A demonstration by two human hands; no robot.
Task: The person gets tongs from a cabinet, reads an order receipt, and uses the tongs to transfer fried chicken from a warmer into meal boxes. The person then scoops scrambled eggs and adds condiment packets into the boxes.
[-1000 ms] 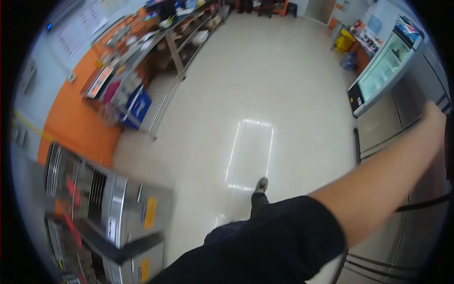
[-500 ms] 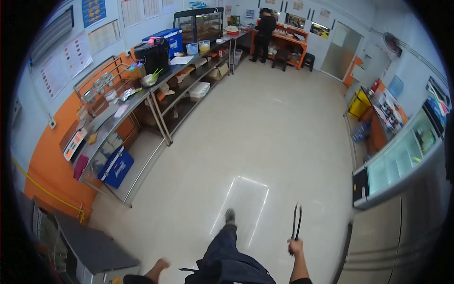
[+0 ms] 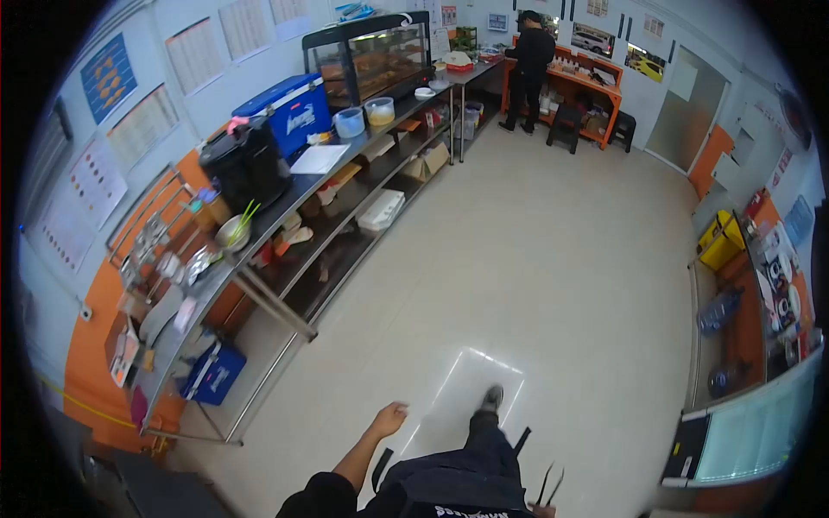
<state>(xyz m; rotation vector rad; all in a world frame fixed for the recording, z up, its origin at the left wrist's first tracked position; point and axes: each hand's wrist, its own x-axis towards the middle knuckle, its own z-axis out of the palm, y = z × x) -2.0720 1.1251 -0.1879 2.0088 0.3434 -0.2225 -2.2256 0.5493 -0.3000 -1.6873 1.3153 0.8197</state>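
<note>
My left hand (image 3: 391, 420) swings forward over the tiled floor, its fingers loosely bent and apart, with nothing visible in them. At the bottom edge, my right hand (image 3: 542, 511) is mostly cut off by the frame. It grips a pair of dark tongs (image 3: 549, 485), whose two arms point up and stand apart. Between my hands are my dark apron (image 3: 449, 479) and one shoe (image 3: 492, 397) on the floor.
Along the left runs a steel table (image 3: 315, 181) with a black container (image 3: 246, 160), a blue cooler (image 3: 289, 112) and a glass display case (image 3: 367, 65). A person (image 3: 528, 69) stands at an orange counter (image 3: 570, 82). A glass-front fridge (image 3: 751, 440) is at right.
I have walked forward and the view has turned left. My left hand has swung forward; my right hand with the tongs has dropped back to the bottom edge.
</note>
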